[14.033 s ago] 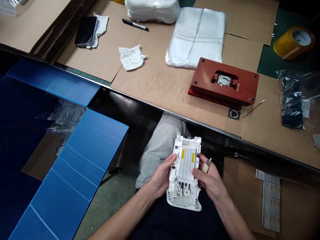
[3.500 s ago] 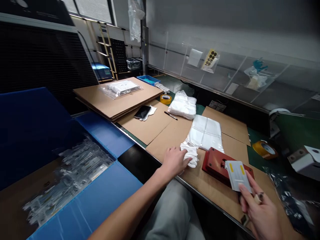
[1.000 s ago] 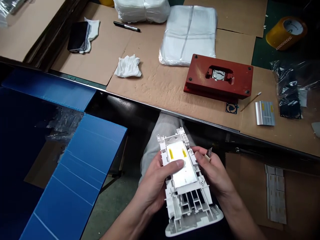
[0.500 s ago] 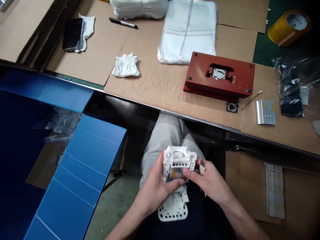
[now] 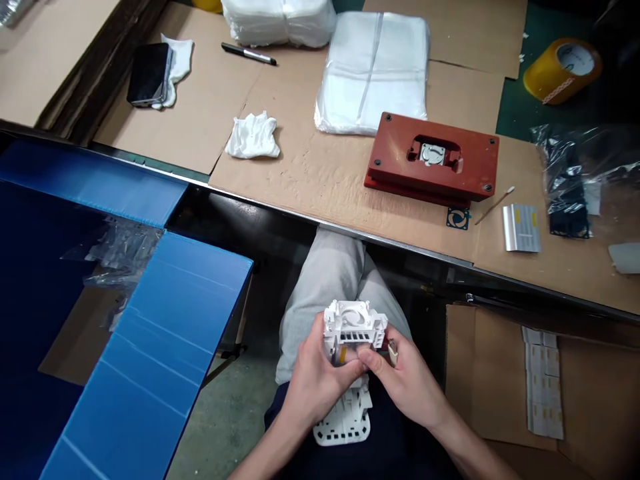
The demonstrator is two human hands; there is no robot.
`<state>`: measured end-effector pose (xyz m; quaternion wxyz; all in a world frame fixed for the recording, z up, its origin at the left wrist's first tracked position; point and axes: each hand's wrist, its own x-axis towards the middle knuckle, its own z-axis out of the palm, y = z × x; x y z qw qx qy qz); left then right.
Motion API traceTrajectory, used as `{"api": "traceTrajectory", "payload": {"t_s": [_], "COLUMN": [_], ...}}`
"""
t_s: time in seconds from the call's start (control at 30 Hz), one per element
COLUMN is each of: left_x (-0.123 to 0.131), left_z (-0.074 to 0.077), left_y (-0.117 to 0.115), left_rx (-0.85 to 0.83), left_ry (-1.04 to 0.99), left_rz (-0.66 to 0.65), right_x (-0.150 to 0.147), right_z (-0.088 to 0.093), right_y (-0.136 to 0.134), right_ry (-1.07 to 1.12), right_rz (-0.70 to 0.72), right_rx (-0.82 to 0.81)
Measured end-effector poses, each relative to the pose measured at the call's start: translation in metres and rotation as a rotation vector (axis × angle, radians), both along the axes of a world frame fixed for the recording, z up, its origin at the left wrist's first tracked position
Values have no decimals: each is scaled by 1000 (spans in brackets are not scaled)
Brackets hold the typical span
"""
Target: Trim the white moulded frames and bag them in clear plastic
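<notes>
Holding white plastic housing over the lap | grip: left hand and right hand clamped on it | risk: pale-handled tool tucked in the latter could scratch it if twisted

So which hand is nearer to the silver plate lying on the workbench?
Right. The right hand is below and left of the silver plate in the picture; the left hand is farther left, both holding the white frame.

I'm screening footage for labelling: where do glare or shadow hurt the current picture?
Head view throughout: highlights streak the clear bag and silver plate; deep shadow under the table; the blue box's inside is dark; the white part's slots remain readable.
</notes>
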<state>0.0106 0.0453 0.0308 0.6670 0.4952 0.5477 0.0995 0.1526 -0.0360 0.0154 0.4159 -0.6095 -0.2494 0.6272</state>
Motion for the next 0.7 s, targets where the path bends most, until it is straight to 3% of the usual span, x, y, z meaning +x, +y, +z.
{"api": "traceTrajectory", "payload": {"t_s": [0.07,0.13,0.23,0.3,0.43,0.57,0.7], "left_x": [2,4,5,5,10,15,14], "left_z": [-1,-1,0,2,11,18,19], "left_y": [5,12,27,40,59,62,57], "left_rx": [-63,-174,-334,-390,-403,-349,-345], "left_ry": [11,-17,-127,-175,-216,-233,-223], "left_rz": [89,237,404,439,424,369,350], "right_x": [13,38,97,140,197,208,199], "right_z": [0,2,4,1,-18,-38,-47], "right_y": [8,15,25,33,58,79,74], "right_ry": [30,-73,-664,-1106,-1355,-1487,-1556], "right_rz": [54,21,-220,-255,-186,-77,-3], "right_rx": [23,50,113,179,207,155,145]}}
